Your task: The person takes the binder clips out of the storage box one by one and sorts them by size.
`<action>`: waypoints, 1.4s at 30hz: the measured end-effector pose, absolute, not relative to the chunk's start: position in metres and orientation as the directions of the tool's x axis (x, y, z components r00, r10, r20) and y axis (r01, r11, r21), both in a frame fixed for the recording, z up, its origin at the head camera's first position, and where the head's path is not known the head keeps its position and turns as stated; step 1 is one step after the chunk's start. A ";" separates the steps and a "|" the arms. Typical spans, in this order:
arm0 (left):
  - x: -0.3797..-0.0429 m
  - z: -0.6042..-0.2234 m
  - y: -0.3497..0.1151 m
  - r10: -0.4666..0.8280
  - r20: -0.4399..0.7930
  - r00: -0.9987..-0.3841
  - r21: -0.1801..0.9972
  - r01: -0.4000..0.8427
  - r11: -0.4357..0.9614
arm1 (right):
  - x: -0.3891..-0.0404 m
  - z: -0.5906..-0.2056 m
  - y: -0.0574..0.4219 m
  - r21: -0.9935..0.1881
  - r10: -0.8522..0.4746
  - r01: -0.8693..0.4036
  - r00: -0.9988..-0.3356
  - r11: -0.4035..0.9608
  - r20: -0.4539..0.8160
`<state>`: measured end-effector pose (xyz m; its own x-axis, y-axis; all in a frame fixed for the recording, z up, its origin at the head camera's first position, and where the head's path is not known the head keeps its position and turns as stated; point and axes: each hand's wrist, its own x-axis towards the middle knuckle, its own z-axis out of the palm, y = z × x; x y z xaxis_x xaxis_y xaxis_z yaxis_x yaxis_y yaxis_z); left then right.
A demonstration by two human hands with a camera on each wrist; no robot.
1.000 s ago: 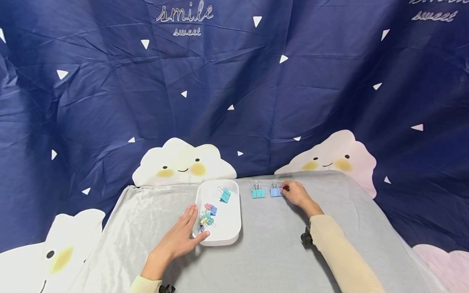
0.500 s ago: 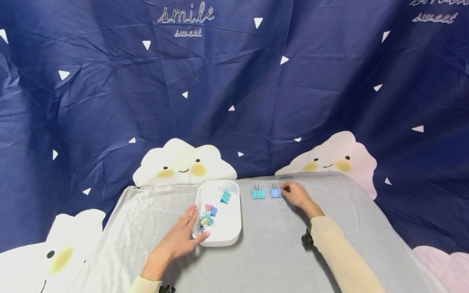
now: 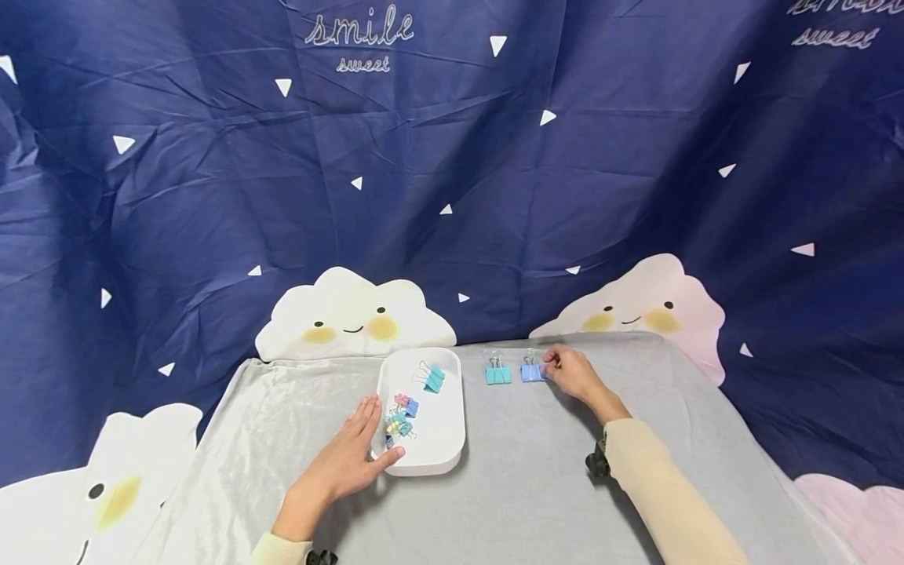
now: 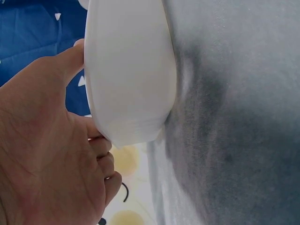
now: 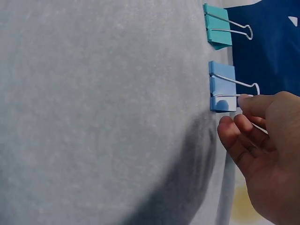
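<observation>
In the head view, my left hand (image 3: 348,453) rests against the left side of a white bin (image 3: 443,439), fingers stretched along its rim and thumb over the near corner. Seen from the left wrist, the thumb (image 4: 74,58) lies at the bin's rim. At the back of the cloth, my right hand (image 3: 574,373) is beside a blue binder clip (image 5: 222,85). Its fingers are apart, with one fingertip (image 5: 243,99) right at the clip's wire handle. A teal binder clip (image 5: 217,24) stands next to the blue one, their handles pointing away.
Inside the bin lie a large teal binder clip (image 3: 434,379), a blue clip (image 3: 412,406), a pink clip (image 3: 401,399) and several small clips (image 3: 399,424) in mixed colours. Grey cloth (image 3: 537,471) covers the table. A dark blue printed curtain (image 3: 452,141) hangs behind it.
My right hand has lifted slightly and its fingers have loosened from the blue binder clip, which stays in place. The left hand and the bin have not moved.
</observation>
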<state>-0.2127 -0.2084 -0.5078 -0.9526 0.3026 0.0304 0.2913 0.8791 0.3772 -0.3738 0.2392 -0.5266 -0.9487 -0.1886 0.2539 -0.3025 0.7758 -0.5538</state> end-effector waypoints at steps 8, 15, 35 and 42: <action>-0.213 -0.509 -0.210 0.309 0.042 -0.950 0.372 0.302 0.878 | -0.372 -0.509 0.234 -0.560 -0.183 -0.334 -0.933 0.758 0.309; -0.214 -0.509 -0.209 0.313 0.032 -0.949 0.371 0.302 0.878 | -0.371 -0.488 0.224 -0.526 -0.212 -0.377 -0.914 0.762 0.347; -0.211 -0.509 -0.210 0.308 0.038 -0.950 0.370 0.300 0.879 | -0.355 -0.424 0.154 -0.506 -0.435 -0.538 -0.843 0.675 0.315; -0.213 -0.509 -0.209 0.309 0.038 -0.950 0.378 0.300 0.876 | -0.353 -0.413 0.130 -0.452 -0.503 -0.599 -0.800 0.661 0.327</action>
<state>-0.2132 -0.2092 -0.5092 -0.9503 0.3088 0.0381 0.2999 0.8761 0.3776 -0.3528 0.1303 -0.4131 -0.8004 -0.5027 0.3265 -0.5994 0.6607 -0.4520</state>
